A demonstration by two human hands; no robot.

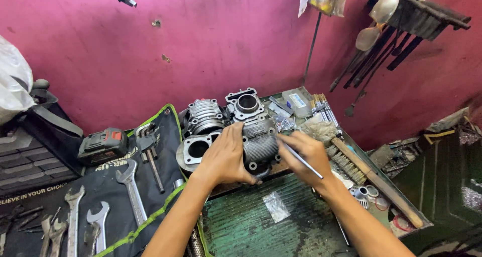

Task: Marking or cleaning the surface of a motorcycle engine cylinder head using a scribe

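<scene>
Left hand [226, 159] is clamped over a finned engine cylinder [259, 145] at the back of the green desk [246, 222], while the right hand [307, 156] pinches a thin metal rod [301, 160] against its side, so this looks like cleaning or picking at the casting. Next calls for steady bracing. Behind, the metal tray [372, 162] holds a brush [374, 179], small rings and packets.

- An engine cylinder [260, 142] sat at the centre of the frame; two more cylinders [203, 117] stood just left of it and behind
- The left hand [225, 156] lay on its left side; the right hand [307, 154], right of it, held a thin rod [301, 159]
- Spanners [129, 186] lay on a tool roll [108, 186] at lower left; a brush [374, 179] lay at right
</scene>
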